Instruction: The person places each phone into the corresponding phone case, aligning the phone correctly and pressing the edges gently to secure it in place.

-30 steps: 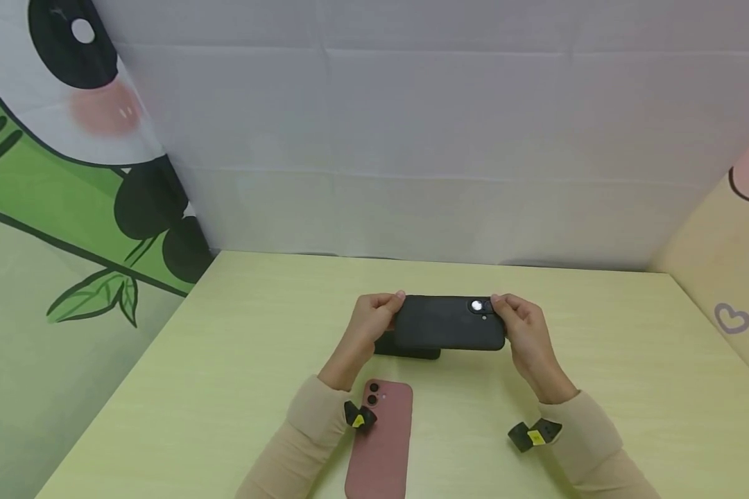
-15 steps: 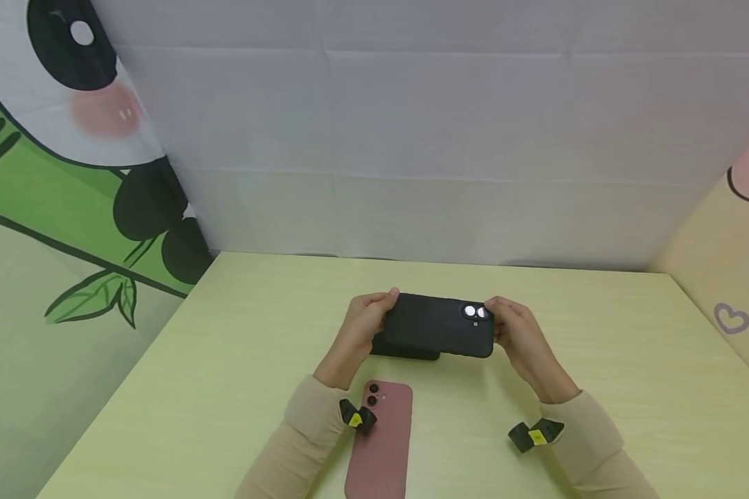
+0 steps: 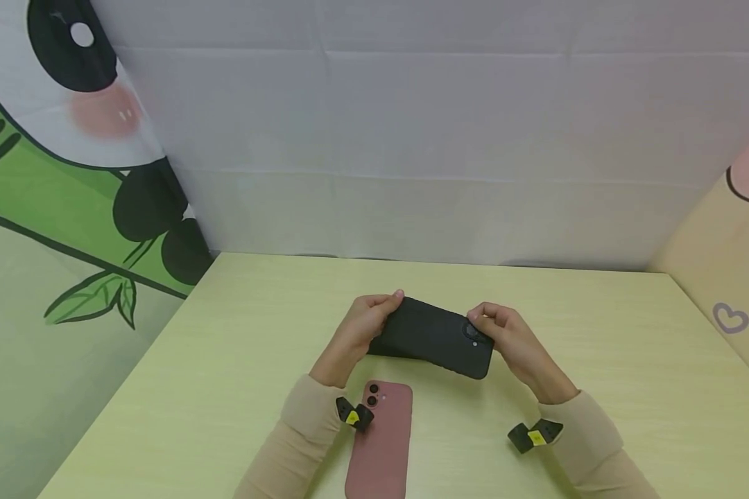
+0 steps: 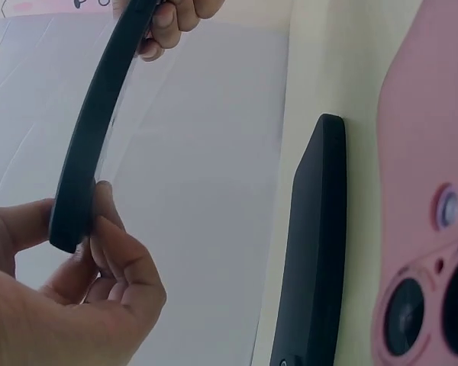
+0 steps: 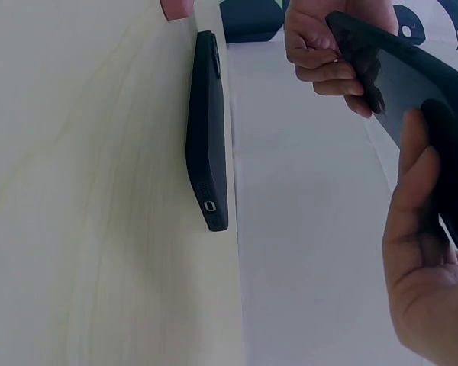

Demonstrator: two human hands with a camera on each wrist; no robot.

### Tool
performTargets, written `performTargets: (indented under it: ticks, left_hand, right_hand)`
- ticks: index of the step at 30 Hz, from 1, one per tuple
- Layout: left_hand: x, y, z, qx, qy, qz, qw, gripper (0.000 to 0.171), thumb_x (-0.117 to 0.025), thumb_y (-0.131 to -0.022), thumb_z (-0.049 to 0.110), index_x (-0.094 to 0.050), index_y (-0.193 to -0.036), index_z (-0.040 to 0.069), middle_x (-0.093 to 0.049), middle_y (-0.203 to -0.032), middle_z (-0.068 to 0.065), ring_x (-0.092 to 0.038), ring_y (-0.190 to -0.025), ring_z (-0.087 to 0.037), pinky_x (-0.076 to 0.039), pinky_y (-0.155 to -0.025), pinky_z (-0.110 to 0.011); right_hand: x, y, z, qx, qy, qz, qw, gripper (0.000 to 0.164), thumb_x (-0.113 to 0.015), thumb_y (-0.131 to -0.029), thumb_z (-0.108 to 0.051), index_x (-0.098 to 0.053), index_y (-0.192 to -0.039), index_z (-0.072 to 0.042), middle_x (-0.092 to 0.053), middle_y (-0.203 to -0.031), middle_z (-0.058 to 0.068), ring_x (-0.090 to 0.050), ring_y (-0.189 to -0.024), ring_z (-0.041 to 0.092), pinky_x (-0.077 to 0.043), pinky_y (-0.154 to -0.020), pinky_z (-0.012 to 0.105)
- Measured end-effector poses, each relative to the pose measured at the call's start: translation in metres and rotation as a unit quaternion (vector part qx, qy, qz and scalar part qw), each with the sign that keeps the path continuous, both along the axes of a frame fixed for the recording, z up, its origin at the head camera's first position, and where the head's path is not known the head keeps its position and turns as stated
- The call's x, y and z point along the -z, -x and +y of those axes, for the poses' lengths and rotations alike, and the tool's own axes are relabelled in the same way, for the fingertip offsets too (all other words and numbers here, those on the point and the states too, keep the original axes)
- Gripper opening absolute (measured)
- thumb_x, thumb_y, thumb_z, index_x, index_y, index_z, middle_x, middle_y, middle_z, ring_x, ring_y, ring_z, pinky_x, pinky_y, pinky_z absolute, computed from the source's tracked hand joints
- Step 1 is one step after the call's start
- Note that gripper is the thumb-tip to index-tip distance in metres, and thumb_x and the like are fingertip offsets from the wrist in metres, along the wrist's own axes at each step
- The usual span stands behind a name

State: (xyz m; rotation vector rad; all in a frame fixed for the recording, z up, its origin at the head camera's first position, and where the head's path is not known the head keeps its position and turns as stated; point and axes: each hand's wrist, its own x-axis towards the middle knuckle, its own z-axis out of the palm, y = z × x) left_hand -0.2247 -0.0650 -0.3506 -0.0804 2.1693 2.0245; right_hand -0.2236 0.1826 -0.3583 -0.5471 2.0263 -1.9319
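Note:
A black phone hangs above the table between both hands, its back and camera corner towards the head camera. My left hand pinches its left end, thumb on the upper edge. My right hand grips the camera end. Seen edge-on in the left wrist view, the held phone looks slightly bowed. In the right wrist view its glossy front shows fingers against it. Below it lies a second black phone, mostly hidden from the head camera. A pink phone lies nearer, by my left sleeve.
The pale yellow table runs back to a light grey cloth wall. Printed panels with a cartoon figure and a heart stand at the sides. Small black cameras sit on both wrists.
The right hand has moved left and slightly down, lowering the phone's camera end. The phone now tilts down to the right, and its bright lens glare is gone. The pink phone stays put.

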Motion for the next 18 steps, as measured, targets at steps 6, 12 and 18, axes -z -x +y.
performTargets:
  ticks: [6,12,18]
  left_hand:
    - [0.0009,0.0026,0.0,0.03,-0.075,-0.015,0.9966,0.044,-0.045,-0.096,0.032,-0.054,-0.122,-0.002,-0.06,-0.096,-0.002,-0.059,-0.08,-0.007,-0.048,-0.078,-0.024]
    - [0.001,0.0034,0.0004,0.042,-0.089,-0.032,0.9946,0.041,-0.044,-0.097,0.027,-0.05,-0.123,-0.004,-0.056,-0.105,-0.01,-0.06,-0.084,-0.012,-0.051,-0.078,-0.025]
    - [0.001,0.0019,0.0018,-0.001,-0.068,-0.029,0.9972,0.036,-0.049,-0.095,0.023,-0.055,-0.117,-0.005,-0.058,-0.096,-0.009,-0.061,-0.076,-0.011,-0.053,-0.074,-0.023]
  right_hand:
    - [-0.0018,-0.0013,-0.0034,0.053,0.007,-0.024,0.998,0.018,-0.043,-0.097,-0.015,-0.052,-0.092,0.0,-0.055,-0.071,-0.007,-0.055,-0.062,0.004,-0.048,-0.061,0.019]
    - [-0.003,-0.0024,-0.0064,0.098,0.031,-0.043,0.994,0.018,-0.043,-0.097,-0.015,-0.052,-0.091,-0.001,-0.055,-0.07,-0.007,-0.055,-0.062,0.004,-0.048,-0.063,0.019]
    - [-0.004,-0.0026,-0.0069,0.095,0.046,-0.05,0.993,0.016,-0.045,-0.097,-0.016,-0.053,-0.09,-0.005,-0.056,-0.072,-0.007,-0.055,-0.063,0.004,-0.048,-0.064,0.02]
